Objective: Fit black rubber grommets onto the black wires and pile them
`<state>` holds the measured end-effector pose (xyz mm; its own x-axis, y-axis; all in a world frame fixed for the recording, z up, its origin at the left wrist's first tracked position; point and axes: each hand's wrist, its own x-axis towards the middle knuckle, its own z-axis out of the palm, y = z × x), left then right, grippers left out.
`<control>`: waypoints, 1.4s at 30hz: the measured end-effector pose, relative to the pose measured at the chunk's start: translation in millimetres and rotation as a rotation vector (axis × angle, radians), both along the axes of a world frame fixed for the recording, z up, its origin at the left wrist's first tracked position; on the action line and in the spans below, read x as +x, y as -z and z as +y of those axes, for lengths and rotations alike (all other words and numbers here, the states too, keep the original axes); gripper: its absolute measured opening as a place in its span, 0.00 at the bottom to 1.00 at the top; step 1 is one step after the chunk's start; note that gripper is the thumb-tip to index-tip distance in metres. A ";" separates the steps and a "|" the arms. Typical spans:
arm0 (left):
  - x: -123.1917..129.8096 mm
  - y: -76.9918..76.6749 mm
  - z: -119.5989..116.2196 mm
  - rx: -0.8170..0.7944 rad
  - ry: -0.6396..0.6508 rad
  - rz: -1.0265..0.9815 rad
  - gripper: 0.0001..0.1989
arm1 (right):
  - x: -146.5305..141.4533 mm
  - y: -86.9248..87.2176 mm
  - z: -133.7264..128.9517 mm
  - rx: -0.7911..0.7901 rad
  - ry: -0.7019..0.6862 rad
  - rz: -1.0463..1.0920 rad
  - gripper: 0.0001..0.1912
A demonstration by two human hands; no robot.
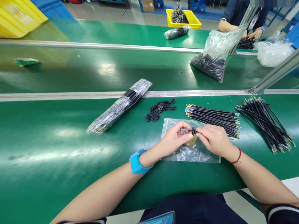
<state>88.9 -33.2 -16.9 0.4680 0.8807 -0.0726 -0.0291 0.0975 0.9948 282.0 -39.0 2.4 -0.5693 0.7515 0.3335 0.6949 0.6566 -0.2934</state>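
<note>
My left hand [177,137] and my right hand [213,139] meet over a clear plastic bag [203,156] lying flat on the bench. My right fingers pinch a black cable, mostly hidden in the hand. Its thin coloured wire ends [185,130] point left. A small black rubber piece [193,131] sits around the cable end, and my left thumb and fingers close on it. Just below them shows a flat brass-coloured plate [192,142], partly covered by the left hand. Beyond my hands lies a loose pile of flat black pieces with holes [160,107].
To the right lie a row of black cables [212,116] and a crossed heap of cables [265,124]. A plastic-wrapped cable bundle [119,107] rests at left centre. Behind the metal rail [177,93] stands a bag of black parts [211,67]. A co-worker's hands [254,33] handle cables opposite.
</note>
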 end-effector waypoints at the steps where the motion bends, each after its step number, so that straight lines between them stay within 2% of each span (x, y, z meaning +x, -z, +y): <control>1: 0.3 -0.7 -0.5 -0.060 0.036 -0.020 0.11 | 0.4 0.1 -1.0 0.069 -0.002 -0.026 0.15; 3: 0.6 -2.9 -2.3 -0.076 0.037 -0.010 0.11 | -0.1 -0.2 -3.1 0.107 -0.018 -0.036 0.15; 4: 0.6 -4.2 -3.4 -0.034 0.010 0.010 0.11 | -1.0 -0.7 -4.0 0.072 -0.028 -0.016 0.16; 6: -0.3 -6.5 -4.4 0.102 -0.014 0.080 0.08 | -3.7 -3.0 -5.1 -0.107 -0.052 0.059 0.17; 8: -2.8 -7.5 -2.1 0.230 0.020 0.156 0.07 | -4.4 -7.7 -4.2 -0.340 -0.070 0.130 0.18; 10: -8.3 -6.7 5.7 0.295 0.043 0.197 0.12 | 2.5 -15.0 0.2 -0.437 -0.018 0.135 0.18; 11: -12.6 -5.6 11.8 0.315 0.015 0.216 0.15 | 10.7 -19.1 4.0 -0.392 0.065 0.110 0.16; 13: -24.7 -2.1 27.8 0.373 -0.139 0.316 0.17 | 39.0 -26.2 15.1 -0.174 0.345 0.022 0.14; 15: -39.8 2.8 45.5 0.472 -0.359 0.537 0.12 | 81.8 -28.0 29.2 0.044 0.689 -0.080 0.15; 17: -54.2 8.8 60.5 0.586 -0.508 0.793 0.11 | 131.4 -21.8 42.8 0.150 0.932 -0.130 0.16; 19: -64.1 15.4 69.9 0.677 -0.533 1.010 0.13 | 176.7 -9.7 52.5 0.204 1.093 -0.082 0.14; 20: -66.9 18.4 72.2 0.707 -0.505 1.093 0.14 | 194.3 -3.2 55.6 0.190 1.108 -0.079 0.12; 23: -68.8 24.0 72.1 0.748 -0.394 1.248 0.13 | 216.6 8.6 59.7 0.203 1.104 -0.094 0.09; 26: -67.3 23.6 68.7 0.777 -0.383 1.300 0.11 | 189.6 4.0 59.6 0.318 1.047 -0.108 0.08; 28: -66.8 21.9 67.7 0.809 -0.416 1.279 0.09 | 150.1 -1.9 57.1 0.360 0.838 -0.097 0.10; 30: -66.4 20.9 67.6 0.860 -0.417 1.232 0.07 | 104.0 -3.3 52.6 0.294 0.553 -0.121 0.10; 32: -65.1 21.7 66.9 0.932 -0.319 1.175 0.08 | 62.4 2.0 48.2 0.169 0.285 -0.197 0.09; 33: -63.8 22.7 66.1 0.973 -0.232 1.147 0.09 | 46.2 6.4 46.6 0.133 0.213 -0.244 0.10; 35: -60.2 25.1 63.0 1.045 -0.046 1.106 0.11 | 25.8 16.3 45.6 0.094 0.175 -0.341 0.10; 37: -56.0 26.5 58.9 1.092 0.077 1.089 0.13 | 19.4 24.1 46.7 0.096 0.213 -0.385 0.09; 40: -51.7 25.7 53.9 1.104 0.149 1.092 0.14 | 23.9 27.2 48.3 0.106 0.258 -0.356 0.11; 42: -51.1 24.0 52.8 1.080 0.176 1.101 0.14 | 28.9 22.9 46.3 0.092 0.270 -0.264 0.12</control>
<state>37.8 19.5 -40.9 0.7117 0.6810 0.1726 0.6721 -0.7315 0.1145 310.9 7.3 -20.5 -0.4300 0.8599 0.2752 0.8902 0.4545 -0.0291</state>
